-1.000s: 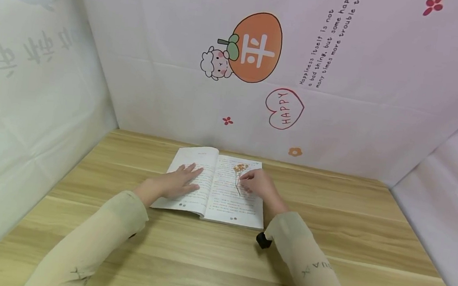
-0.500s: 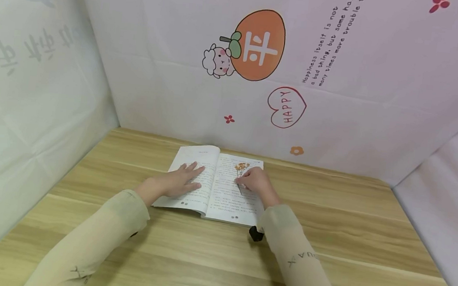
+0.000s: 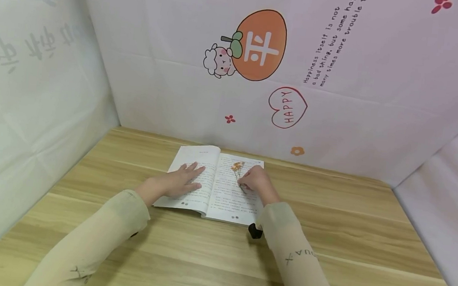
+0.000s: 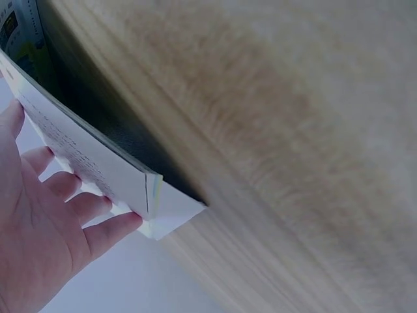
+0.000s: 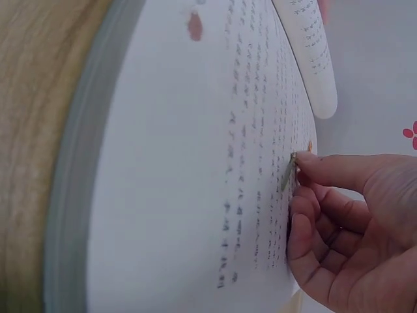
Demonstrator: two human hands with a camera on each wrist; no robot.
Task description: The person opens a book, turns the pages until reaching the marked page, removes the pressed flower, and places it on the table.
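Note:
An open book (image 3: 207, 191) lies on the wooden table (image 3: 325, 263) near the back wall. My left hand (image 3: 181, 181) lies flat on its left page, fingers straight; the left wrist view shows those fingers (image 4: 71, 208) against the book's edge (image 4: 98, 163). A dried flower sprig (image 3: 238, 170) with orange blooms lies on the right page. My right hand (image 3: 253, 180) pinches its stem; in the right wrist view the thumb and forefinger (image 5: 313, 166) hold the greenish stem (image 5: 287, 172) against the printed page (image 5: 195, 195).
Printed fabric walls close in the table at the back (image 3: 260, 72), left (image 3: 18, 95) and right (image 3: 449, 182). A small black object (image 3: 254, 231) sits under my right sleeve at the book's front corner. Bare wood stretches in front of the book and to both sides.
My right hand has shifted slightly left and toward the spine along the right page, taking the sprig with it. The left hand has stayed flat on the left page.

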